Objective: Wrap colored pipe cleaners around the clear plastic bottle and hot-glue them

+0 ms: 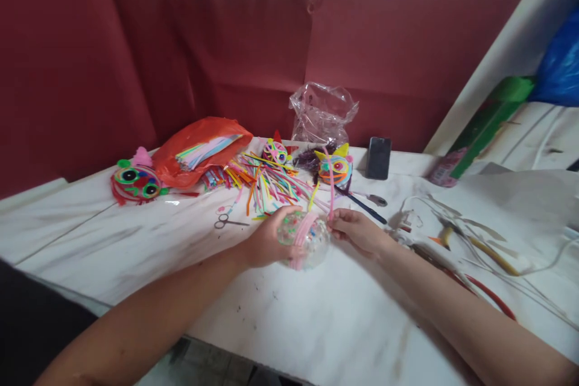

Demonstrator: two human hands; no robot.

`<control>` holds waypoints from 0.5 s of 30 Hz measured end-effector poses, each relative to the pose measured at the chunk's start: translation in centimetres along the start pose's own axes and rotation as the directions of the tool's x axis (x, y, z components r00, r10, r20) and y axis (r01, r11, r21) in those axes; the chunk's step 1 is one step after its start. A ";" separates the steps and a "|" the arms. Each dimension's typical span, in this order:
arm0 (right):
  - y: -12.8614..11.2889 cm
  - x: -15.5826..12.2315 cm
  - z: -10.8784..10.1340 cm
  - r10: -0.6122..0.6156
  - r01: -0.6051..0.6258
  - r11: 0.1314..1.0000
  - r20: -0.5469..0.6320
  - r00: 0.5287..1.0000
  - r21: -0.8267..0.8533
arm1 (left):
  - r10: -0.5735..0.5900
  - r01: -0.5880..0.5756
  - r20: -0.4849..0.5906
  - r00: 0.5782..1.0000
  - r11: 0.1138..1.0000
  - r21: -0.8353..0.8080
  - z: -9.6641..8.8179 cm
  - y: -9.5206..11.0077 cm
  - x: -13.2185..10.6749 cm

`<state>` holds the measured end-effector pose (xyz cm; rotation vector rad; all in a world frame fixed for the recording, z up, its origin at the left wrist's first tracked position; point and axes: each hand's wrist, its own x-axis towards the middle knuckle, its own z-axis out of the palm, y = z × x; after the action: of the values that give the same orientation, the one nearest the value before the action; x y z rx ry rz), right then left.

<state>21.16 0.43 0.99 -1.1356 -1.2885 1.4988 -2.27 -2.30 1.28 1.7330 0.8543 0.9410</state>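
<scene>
A clear, rounded plastic piece (317, 247) with coloured bits inside is held over the table by my left hand (266, 240), whose fingers wrap its left side. Pink pipe cleaner is wound in several bands around its middle. My right hand (350, 228) pinches a pink pipe cleaner (330, 184) at the right side of the piece, and its free end rises upward. Just behind lies a loose pile of coloured pipe cleaners (275, 190). Small scissors (230, 222) rest left of my left hand.
Colourful face-shaped crafts (136, 183) stand along the back, beside a red bag (194, 151) of pipe cleaners. A crumpled clear bag (322, 114) and a phone (379, 158) lean near the wall. Pliers (491, 255) and white cables lie at right.
</scene>
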 end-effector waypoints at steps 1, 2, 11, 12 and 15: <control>0.3 0.0 -0.1 0.023 -0.023 1.000 0.009 1.000 0.011 | -0.003 0.003 0.015 1.000 1.000 -0.008 0.1 0.0 -0.1; 0.5 0.1 -0.3 0.037 -0.037 0.999 0.020 0.999 0.019 | -0.005 0.007 0.040 0.999 1.000 -0.031 0.1 -0.1 -0.1; 0.2 -1.3 1.7 -0.082 0.070 0.984 0.070 0.994 0.165 | -0.008 0.103 0.433 0.901 0.975 -0.196 -0.6 -0.3 -0.3; 0.3 -1.5 2.2 -0.076 0.059 0.978 0.081 0.994 0.202 | 0.001 0.097 0.454 0.891 0.977 -0.191 -0.6 -0.3 -0.3; 0.8 -1.8 3.0 -0.058 0.036 0.958 0.071 0.996 0.286 | 0.010 0.107 0.507 0.862 0.974 -0.201 -0.6 -0.2 -0.2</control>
<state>18.64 -2.13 0.57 -0.8607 -1.0994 1.6458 -2.95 -2.17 1.23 1.6401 0.4233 0.4808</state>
